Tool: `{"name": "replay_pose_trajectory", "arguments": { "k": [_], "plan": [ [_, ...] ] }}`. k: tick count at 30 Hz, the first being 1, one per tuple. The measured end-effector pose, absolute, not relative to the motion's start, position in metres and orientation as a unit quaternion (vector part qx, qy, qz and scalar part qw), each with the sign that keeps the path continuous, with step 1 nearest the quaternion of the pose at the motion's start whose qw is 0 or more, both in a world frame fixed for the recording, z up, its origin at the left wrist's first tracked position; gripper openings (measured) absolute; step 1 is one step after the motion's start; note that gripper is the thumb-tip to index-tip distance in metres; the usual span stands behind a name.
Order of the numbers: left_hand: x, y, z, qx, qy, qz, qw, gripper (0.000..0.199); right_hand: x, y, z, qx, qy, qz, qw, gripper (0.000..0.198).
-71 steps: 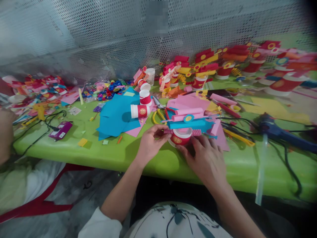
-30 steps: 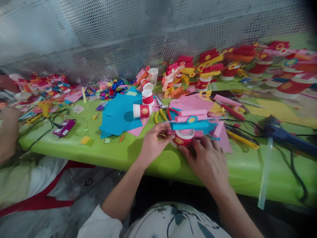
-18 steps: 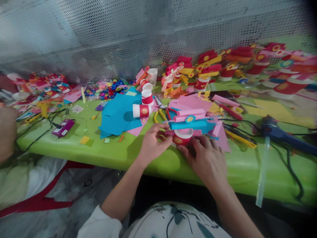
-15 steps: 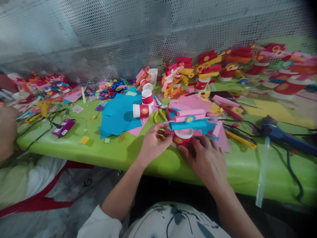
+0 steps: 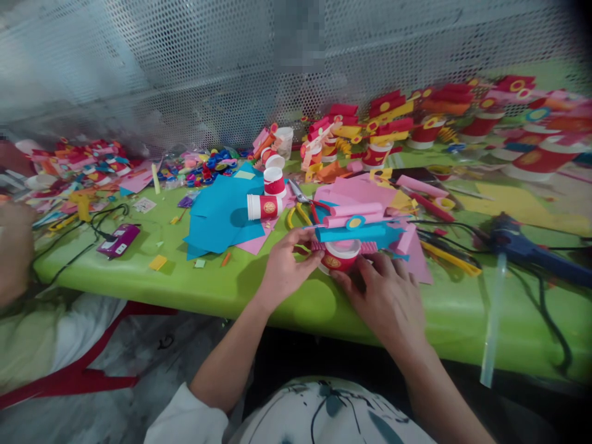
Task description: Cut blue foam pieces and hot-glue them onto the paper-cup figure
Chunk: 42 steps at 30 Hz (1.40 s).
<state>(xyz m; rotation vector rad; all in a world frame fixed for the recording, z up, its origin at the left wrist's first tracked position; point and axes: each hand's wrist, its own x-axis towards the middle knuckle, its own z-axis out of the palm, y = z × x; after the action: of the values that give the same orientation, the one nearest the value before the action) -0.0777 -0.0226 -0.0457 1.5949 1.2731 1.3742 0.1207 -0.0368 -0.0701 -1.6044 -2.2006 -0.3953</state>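
Note:
A small red-and-white paper cup (image 5: 337, 261) with a gold emblem stands upright at the table's front edge. Above it sit a blue paper tube (image 5: 350, 233), pink paper rolls (image 5: 356, 213) and a blue disc with a yellow centre (image 5: 356, 222). Pleated pink strips stick out from the cup's sides. My left hand (image 5: 289, 262) closes thumb and fingers on the cup's left side, by the pleated strip. From the right, my right hand (image 5: 388, 296) curls its fingers against the cup; its fingertips are partly hidden.
Scissors (image 5: 303, 206) lie behind the cup, near blue paper sheets (image 5: 222, 216) and two more cups (image 5: 265, 207). At right is a blue glue gun (image 5: 531, 250) with its cord and a yellow cutter (image 5: 451, 258). Finished cup figures (image 5: 379, 154) line the back. Another person's arm (image 5: 13, 253) is at left.

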Motion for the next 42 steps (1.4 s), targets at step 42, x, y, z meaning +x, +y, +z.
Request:
{"name": "replay_pose_trajectory", "arguments": {
  "k": [42],
  "plan": [
    [-0.0795,-0.0242,-0.0497,0.641,0.451,0.523,0.335,0.03,0.1227,-0.0367,-0.0728,-0.559,-0.787,-0.157,0.206,0.049]
  ]
}}
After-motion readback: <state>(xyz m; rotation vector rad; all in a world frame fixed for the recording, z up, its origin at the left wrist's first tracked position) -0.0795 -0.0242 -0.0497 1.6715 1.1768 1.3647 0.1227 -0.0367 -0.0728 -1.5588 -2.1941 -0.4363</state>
